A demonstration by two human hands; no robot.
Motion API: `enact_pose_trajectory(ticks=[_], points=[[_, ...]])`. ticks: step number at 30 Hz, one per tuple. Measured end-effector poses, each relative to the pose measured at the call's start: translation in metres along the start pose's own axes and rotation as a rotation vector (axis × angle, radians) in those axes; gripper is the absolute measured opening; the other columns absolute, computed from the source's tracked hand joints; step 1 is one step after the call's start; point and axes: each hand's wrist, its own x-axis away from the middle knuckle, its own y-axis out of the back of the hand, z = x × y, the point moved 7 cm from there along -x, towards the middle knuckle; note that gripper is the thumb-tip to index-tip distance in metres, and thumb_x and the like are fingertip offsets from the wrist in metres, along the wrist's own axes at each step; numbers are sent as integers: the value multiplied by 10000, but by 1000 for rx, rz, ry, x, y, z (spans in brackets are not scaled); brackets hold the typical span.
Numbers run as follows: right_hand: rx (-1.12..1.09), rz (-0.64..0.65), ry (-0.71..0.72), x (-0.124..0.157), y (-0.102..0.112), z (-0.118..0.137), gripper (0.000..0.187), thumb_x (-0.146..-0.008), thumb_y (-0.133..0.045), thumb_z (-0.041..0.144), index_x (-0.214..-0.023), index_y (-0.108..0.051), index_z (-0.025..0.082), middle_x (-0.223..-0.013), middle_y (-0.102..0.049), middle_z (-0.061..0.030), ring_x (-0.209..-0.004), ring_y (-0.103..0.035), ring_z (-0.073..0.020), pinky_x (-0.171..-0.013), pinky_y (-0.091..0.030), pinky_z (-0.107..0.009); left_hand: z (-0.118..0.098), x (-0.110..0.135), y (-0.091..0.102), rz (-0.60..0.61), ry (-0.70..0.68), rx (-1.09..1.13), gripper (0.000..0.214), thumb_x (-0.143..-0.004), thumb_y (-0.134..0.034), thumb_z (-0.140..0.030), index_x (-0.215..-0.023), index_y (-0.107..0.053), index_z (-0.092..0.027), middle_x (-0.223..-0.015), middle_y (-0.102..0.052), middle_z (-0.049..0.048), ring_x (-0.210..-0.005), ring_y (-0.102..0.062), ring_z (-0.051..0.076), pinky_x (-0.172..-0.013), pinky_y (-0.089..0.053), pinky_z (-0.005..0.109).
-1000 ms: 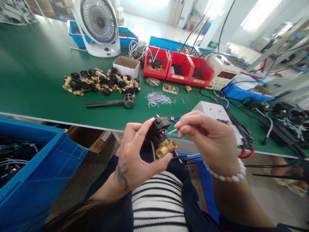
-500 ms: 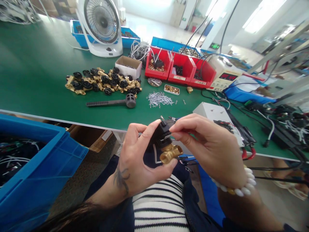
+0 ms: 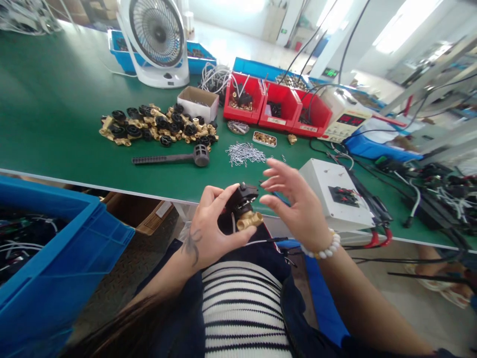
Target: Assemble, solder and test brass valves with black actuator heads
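My left hand grips a small valve with a black plastic top and a brass body, held just below the front edge of the green table. My right hand hovers right beside the valve with its fingers spread and nothing in them. A thin wire hangs from the valve toward my lap. On the table beyond lie a heap of loose silver clips and a pile of black-and-brass valve parts.
A black long-handled tool lies by the pile. Three red bins, a small cardboard box, a white fan and a power supply stand further back. A white switch box sits right; a blue crate left.
My right hand let go of the valve's black top and drew back with fingers spread. The left hand lowered the valve slightly and turned it.
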Motion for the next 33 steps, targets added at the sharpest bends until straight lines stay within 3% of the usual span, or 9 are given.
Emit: enact_pose_trajectory(ticks=[2, 5, 9, 13, 18, 23, 26, 30, 33], points=[[216, -74, -146, 7, 5, -47, 608, -921, -569, 501, -1459, -424, 258, -1288, -588, -129, -1121, -614, -263, -963, -538, -437, 15, -4, -6, -14, 70, 72, 698, -725, -748, -372, -1356, -521, -182, -1078, -471, 59, -1046, -567, 210, -857, -602, 358], [564, 63, -390, 29, -6, -112, 662, -929, -508, 519, -1468, -436, 143, -1411, -513, -244, -1323, -474, -392, -1069, -415, -582, 33, -12, -14, -50, 133, 146, 692, -717, -752, -389, -1344, -529, -195, -1085, -449, 52, -1068, -561, 205, -868, -599, 341], [672, 205, -467, 48, -23, -150, 644, -961, -445, 481, -1481, -419, 102, -1547, -358, -261, -1418, -364, -403, -1110, -362, -574, 49, -18, -29, -61, 178, 214, 696, -704, -752, -392, -1338, -532, -206, -1095, -433, 52, -1089, -551, 211, -863, -596, 331], [715, 193, -401, 38, -23, -153, 647, -942, -490, 491, -1467, -449, 115, -1520, -411, -236, -1398, -382, -390, -1096, -377, -539, 59, -20, -41, -27, 194, 228, 703, -708, -755, -387, -1342, -526, -189, -1103, -433, 60, -1082, -554, 215, -868, -594, 347], [787, 208, -315, 26, -18, -140, 527, -930, -514, 462, -1290, -633, 96, -1212, -622, -251, -1133, -548, -389, -967, -435, -516, 60, -19, -41, -21, 186, 228, 704, -718, -746, -393, -1350, -518, -184, -1101, -431, 62, -1089, -544, 221, -867, -595, 357], [630, 174, -372, 30, -17, -125, 448, -886, -543, 506, -932, -729, 101, -952, -670, -241, -1029, -580, -387, -966, -385, -531, 60, -20, -41, -16, 183, 244, 707, -723, -739, -396, -1357, -510, -184, -1102, -431, 64, -1088, -550, 220, -858, -599, 350], [537, 151, -423, 28, -13, -119, 551, -906, -437, 624, -825, -704, 149, -834, -685, -187, -918, -640, -342, -858, -471, -479, 61, -20, -41, -11, 188, 256, 713, -726, -734, -393, -1361, -503, -163, -1103, -428, 69, -1090, -553, 221, -859, -598, 348], [-26, 151, -678, 23, -4, -104, 752, -929, -146, 713, -842, -657, 169, -700, -674, -131, -686, -657, -249, -647, -551, -402, 63, -20, -42, 8, 192, 251, 718, -725, -734, -390, -1364, -501, -161, -1106, -428, 71, -1092, -548, 228, -871, -592, 372], [-602, 210, -887, 19, 0, -74, 392, -864, -555, 542, -922, -652, 167, -771, -679, -94, -719, -662, -219, -691, -571, -387, 63, -20, -42, 19, 186, 240, 716, -724, -742, -390, -1367, -503, -183, -1109, -430, 69, -1099, -537, 235, -875, -587, 393]])
